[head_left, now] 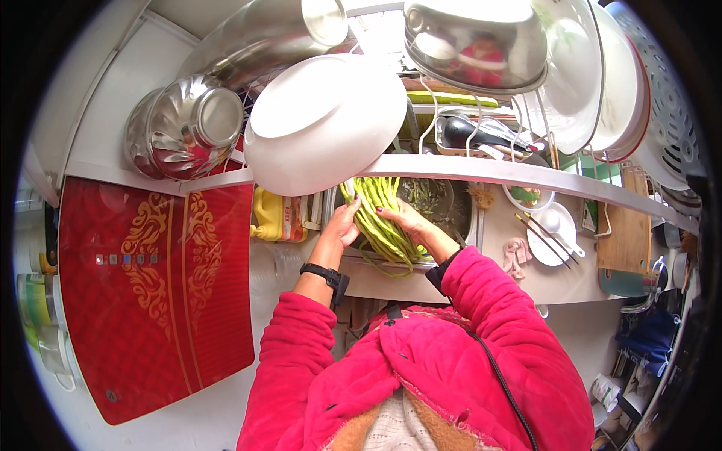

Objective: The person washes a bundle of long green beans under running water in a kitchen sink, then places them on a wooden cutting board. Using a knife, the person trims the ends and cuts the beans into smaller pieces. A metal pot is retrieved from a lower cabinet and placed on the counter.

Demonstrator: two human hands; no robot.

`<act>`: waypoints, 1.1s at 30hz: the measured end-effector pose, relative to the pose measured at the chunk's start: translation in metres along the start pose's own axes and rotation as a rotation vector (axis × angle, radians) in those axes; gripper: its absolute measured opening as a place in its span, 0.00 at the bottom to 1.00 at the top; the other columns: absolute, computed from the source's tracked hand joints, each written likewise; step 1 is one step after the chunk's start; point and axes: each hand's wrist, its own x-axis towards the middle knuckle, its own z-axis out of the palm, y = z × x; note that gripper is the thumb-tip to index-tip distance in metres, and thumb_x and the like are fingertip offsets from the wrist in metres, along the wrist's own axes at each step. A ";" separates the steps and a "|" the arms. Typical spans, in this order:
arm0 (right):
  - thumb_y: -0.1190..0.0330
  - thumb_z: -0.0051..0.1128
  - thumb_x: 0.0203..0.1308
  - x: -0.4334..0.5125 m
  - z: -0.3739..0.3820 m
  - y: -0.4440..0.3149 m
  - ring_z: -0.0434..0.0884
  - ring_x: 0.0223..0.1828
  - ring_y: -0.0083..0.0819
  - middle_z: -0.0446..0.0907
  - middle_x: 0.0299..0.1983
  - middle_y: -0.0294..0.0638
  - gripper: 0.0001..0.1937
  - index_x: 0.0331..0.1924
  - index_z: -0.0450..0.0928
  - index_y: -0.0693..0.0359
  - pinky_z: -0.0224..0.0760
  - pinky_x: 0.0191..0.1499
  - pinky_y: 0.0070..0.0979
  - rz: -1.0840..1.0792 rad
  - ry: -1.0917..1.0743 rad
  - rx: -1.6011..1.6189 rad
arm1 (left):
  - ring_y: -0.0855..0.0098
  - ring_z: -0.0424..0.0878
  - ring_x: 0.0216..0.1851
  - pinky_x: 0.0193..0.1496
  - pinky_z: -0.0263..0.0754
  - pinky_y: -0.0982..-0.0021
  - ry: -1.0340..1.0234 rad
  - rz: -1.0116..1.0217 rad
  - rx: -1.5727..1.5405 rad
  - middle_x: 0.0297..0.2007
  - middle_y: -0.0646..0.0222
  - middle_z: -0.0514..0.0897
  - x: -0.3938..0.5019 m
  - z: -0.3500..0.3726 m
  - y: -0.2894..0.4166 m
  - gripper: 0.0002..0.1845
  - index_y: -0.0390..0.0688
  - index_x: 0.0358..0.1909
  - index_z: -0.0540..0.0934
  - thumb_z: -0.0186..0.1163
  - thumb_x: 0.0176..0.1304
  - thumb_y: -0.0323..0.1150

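Observation:
A large bunch of long green beans point(379, 220) is held between my two hands over a metal sink point(479, 225). My left hand point(343, 223) grips the bunch on its left side, near the upper end. From the right, my right hand point(407, 219) holds it with the fingers on the beans. The lower ends of the beans hang by the sink's near rim. In the sink behind them, a round basin point(459, 208) holds water with small green bits. A white bowl on the rack covers part of the sink's far left.
A white wire rack point(451, 167) with a white bowl point(333, 129) and metal bowls stands above the sink. A yellow bottle point(268, 211) is at left, beside a red patterned glass panel point(152, 293). At right are a pink cloth point(514, 256), chopsticks on a white plate point(544, 248) and a wooden board point(623, 237).

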 end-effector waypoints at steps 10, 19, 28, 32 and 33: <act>0.65 0.55 0.69 0.003 0.004 0.013 0.78 0.56 0.28 0.77 0.57 0.39 0.23 0.65 0.68 0.59 0.73 0.58 0.30 -0.014 0.045 0.216 | 0.63 0.74 0.64 0.68 0.68 0.56 -0.082 -0.073 -0.025 0.63 0.62 0.76 -0.002 0.027 -0.008 0.37 0.43 0.68 0.69 0.61 0.65 0.57; 0.51 0.26 0.73 0.020 -0.006 0.016 0.72 0.61 0.65 0.69 0.61 0.72 0.32 0.67 0.59 0.71 0.64 0.65 0.44 0.128 0.104 -1.019 | 0.67 0.83 0.48 0.54 0.79 0.62 -0.046 0.014 0.104 0.48 0.63 0.84 -0.001 0.040 -0.013 0.18 0.38 0.53 0.80 0.68 0.62 0.30; 0.56 0.39 0.70 -0.003 0.008 0.018 0.79 0.56 0.55 0.78 0.53 0.63 0.27 0.60 0.65 0.72 0.69 0.61 0.38 -0.104 0.281 -0.751 | 0.67 0.82 0.51 0.56 0.78 0.62 -0.044 0.030 0.190 0.49 0.62 0.84 0.000 0.049 -0.016 0.21 0.38 0.55 0.78 0.69 0.61 0.29; 0.61 0.47 0.72 -0.006 0.015 0.029 0.73 0.59 0.31 0.76 0.58 0.41 0.23 0.65 0.66 0.65 0.66 0.63 0.30 -0.305 0.166 -0.019 | 0.66 0.80 0.54 0.59 0.75 0.60 -0.054 -0.032 0.116 0.52 0.63 0.82 -0.006 0.053 -0.016 0.26 0.40 0.59 0.75 0.71 0.60 0.33; 0.59 0.47 0.72 -0.004 0.015 0.033 0.73 0.59 0.31 0.76 0.58 0.41 0.24 0.65 0.66 0.64 0.66 0.63 0.30 -0.236 0.220 0.049 | 0.66 0.80 0.55 0.59 0.75 0.60 -0.084 -0.035 0.140 0.53 0.64 0.82 -0.008 0.053 -0.015 0.28 0.41 0.61 0.74 0.71 0.60 0.33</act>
